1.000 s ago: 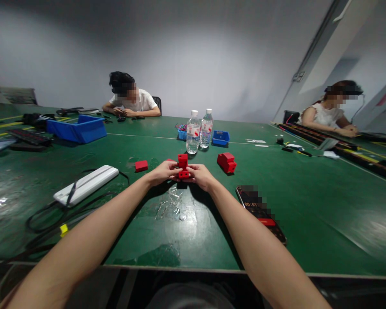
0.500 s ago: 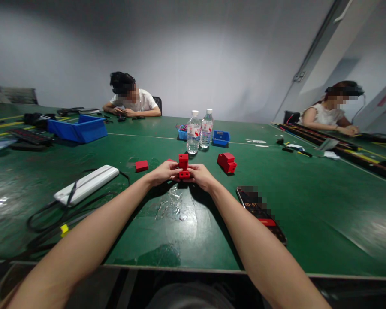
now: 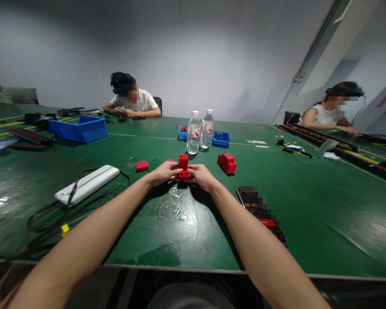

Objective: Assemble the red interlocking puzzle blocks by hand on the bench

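Both hands grip one red block with holes (image 3: 183, 162), upright over the green table (image 3: 206, 240). My left hand (image 3: 165, 172) closes its fingers on the block's left side. From the other side, my right hand (image 3: 200, 176) pinches it low down. Another red piece (image 3: 171, 160) shows only partly behind my left hand. To the left lies a small flat red block (image 3: 142, 166). A larger stepped red block (image 3: 227, 163) sits to the right of my right hand.
Two water bottles (image 3: 193, 133) stand beyond my hands, near a small blue bin (image 3: 221, 138). A phone (image 3: 260, 214) lies right. At left are a white power strip (image 3: 87, 184) with black cables and a large blue bin (image 3: 80, 129). Two people sit across the table.
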### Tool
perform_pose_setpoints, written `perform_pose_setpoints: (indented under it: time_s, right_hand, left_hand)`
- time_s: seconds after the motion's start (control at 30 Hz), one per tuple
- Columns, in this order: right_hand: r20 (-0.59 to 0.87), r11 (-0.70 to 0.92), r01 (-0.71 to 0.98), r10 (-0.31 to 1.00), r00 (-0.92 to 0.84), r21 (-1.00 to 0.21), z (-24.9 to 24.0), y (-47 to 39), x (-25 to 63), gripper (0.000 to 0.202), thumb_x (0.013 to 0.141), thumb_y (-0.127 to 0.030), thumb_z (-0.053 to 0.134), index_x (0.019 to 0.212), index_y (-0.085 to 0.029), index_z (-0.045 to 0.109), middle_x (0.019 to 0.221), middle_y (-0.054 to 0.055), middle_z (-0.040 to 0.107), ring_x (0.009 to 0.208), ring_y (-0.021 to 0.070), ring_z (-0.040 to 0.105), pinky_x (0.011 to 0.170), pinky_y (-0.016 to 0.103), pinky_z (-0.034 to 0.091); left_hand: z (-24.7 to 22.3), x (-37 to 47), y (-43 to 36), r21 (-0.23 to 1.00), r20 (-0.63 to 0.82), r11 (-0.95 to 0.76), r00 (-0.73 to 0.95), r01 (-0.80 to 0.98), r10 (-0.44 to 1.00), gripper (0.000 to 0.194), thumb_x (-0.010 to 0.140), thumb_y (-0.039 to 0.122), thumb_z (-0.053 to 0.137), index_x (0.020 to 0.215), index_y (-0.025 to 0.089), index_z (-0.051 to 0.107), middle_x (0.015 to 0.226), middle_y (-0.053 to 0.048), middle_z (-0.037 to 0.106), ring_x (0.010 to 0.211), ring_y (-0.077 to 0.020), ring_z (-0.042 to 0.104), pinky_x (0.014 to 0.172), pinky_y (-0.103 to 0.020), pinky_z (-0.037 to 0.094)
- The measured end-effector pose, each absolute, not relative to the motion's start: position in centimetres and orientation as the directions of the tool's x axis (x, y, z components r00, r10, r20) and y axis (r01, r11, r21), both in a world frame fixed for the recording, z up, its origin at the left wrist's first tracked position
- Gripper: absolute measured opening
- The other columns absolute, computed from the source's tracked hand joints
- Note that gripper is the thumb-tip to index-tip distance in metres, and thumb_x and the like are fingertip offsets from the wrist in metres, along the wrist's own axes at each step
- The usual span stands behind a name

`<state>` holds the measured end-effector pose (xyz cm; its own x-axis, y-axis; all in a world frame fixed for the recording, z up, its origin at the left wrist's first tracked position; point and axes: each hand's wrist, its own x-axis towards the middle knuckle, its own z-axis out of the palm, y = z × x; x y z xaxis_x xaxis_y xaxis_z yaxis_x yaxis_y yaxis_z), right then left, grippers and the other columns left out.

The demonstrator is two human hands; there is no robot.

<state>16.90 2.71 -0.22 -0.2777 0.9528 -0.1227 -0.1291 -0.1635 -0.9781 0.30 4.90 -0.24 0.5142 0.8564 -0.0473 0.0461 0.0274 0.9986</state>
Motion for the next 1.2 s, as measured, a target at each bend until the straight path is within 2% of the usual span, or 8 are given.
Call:
perform_pose_setpoints:
  time_s: [0.43,0.77,1.2]
  right_hand:
    - [-0.15,-0.199,-0.157,0.949,-0.279,-0.967,0.24,2.51,16.94,0.021,0.083,-0.006,0.051,0.09,-0.009,0.07,0.079,0.009,0.072,0.059,0.0105,0.064,0.057,0.021,0.053]
    - [-0.129,-0.178,-0.152,0.95,-0.286,-0.972,0.11,2.5,16.98,0.02,0.082,-0.007,0.053,0.094,-0.009,0.07,0.081,0.01,0.073,0.06,0.0106,0.064,0.057,0.021,0.052]
    - [-0.135,-0.176,-0.126,0.95,-0.282,-0.976,0.28,2.39,16.89,0.024,0.083,-0.007,0.051,0.095,-0.011,0.071,0.08,0.008,0.073,0.06,0.0105,0.063,0.059,0.021,0.052]
  left_hand:
    - [-0.19,0.32,4.83,0.997,-0.035,-0.008,0.507,0.083,0.861,0.049,0.065,0.043,0.077,0.097,0.008,0.065,0.073,-0.003,0.063,0.058,-0.0094,0.053,0.057,-0.023,0.042]
    - [0.1,0.44,4.62,0.993,-0.033,-0.031,0.505,0.118,0.862,0.046,0.067,0.042,0.074,0.097,0.008,0.065,0.077,-0.005,0.065,0.059,-0.0102,0.055,0.055,-0.022,0.042]
    - [0.11,0.34,4.62,0.989,-0.028,-0.051,0.506,0.14,0.862,0.049,0.067,0.043,0.074,0.101,0.009,0.066,0.089,-0.009,0.068,0.069,-0.0143,0.06,0.063,-0.026,0.047]
